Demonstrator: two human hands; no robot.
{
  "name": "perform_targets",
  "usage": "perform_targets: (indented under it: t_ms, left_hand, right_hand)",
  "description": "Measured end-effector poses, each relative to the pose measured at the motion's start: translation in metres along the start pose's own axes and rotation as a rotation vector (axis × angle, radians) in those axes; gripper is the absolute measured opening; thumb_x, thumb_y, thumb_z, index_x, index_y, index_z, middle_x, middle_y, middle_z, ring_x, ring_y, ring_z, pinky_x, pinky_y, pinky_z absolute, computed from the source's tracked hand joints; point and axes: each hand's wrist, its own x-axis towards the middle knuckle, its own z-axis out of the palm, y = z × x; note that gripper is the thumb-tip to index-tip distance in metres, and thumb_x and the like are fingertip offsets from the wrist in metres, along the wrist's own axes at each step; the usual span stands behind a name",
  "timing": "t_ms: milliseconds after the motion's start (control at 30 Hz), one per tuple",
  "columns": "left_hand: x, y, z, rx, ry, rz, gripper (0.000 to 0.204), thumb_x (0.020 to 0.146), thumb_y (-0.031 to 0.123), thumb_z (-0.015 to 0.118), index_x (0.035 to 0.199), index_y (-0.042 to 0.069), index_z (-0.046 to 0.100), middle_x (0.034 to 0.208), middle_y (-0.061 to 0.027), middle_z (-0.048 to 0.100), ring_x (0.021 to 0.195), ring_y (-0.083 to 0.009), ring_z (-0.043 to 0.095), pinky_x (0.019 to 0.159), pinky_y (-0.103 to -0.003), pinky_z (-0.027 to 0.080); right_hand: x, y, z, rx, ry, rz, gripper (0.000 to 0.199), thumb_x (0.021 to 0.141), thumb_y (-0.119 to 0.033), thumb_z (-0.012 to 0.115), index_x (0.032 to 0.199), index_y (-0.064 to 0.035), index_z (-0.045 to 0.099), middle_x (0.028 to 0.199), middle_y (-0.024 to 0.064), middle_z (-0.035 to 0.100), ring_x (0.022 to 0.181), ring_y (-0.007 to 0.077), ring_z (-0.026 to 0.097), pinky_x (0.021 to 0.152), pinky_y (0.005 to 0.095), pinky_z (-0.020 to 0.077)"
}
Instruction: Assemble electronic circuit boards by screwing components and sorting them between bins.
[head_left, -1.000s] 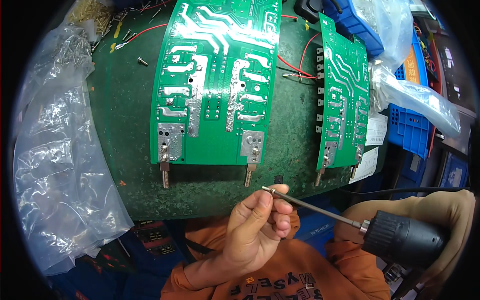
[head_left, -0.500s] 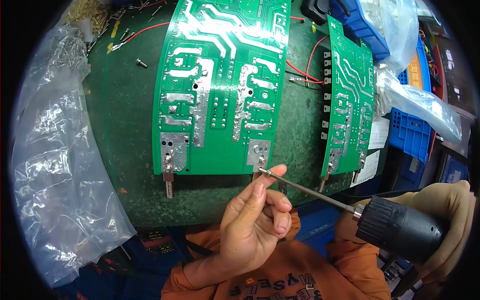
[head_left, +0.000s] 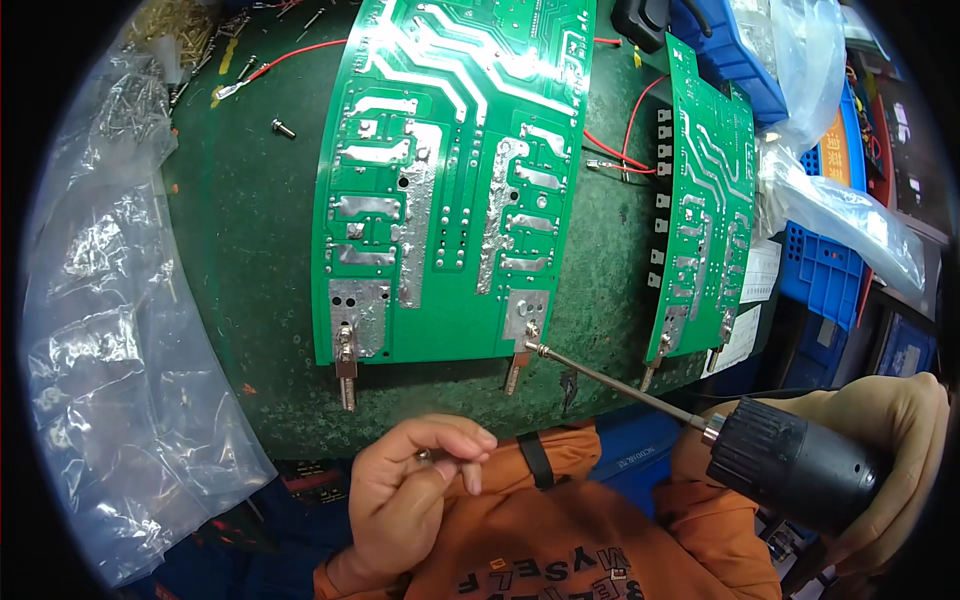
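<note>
Head view: our left hand (head_left: pixel 415 490) pinches small screws in curled fingers, our gloved right hand (head_left: pixel 880 450) grips the black electric screwdriver (head_left: pixel 790 470); its bit meets the metal terminal tab (head_left: pixel 525 345) on the large green circuit board (head_left: pixel 450 180) atop the dark green tabletop (head_left: pixel 250 250). Keeping the bit square should prevent slipping.
</note>
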Motion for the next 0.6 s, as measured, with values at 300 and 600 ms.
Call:
perform_targets:
  t_ms: [300, 600]
  left_hand:
    - [0.019, 0.003, 0.016, 0.203, 0.153, -0.118, 0.020, 0.091, 0.013, 0.042, 0.098, -0.003, 0.050, 0.069, -0.0051, 0.052, 0.042, -0.0029, 0.032, 0.040, -0.016, 0.025]
    - [0.037, -0.011, 0.029, 0.595, 0.114, 0.105, 0.020, 0.088, 0.009, 0.049, 0.101, -0.005, 0.055, 0.070, 0.0006, 0.052, 0.047, 0.0015, 0.037, 0.042, -0.016, 0.029]
  right_hand:
    - [0.001, -0.012, 0.000, 0.042, 0.008, -0.031, 0.026, 0.071, 0.005, 0.062, 0.077, -0.0038, 0.038, 0.057, 0.0063, 0.052, 0.040, 0.0139, 0.051, 0.031, 0.0248, 0.0474]
    - [-0.005, -0.027, -0.008, 0.066, 0.031, -0.072, 0.025, 0.070, 0.005, 0.062, 0.076, -0.0036, 0.039, 0.056, 0.0064, 0.053, 0.040, 0.0140, 0.052, 0.032, 0.0251, 0.0477]
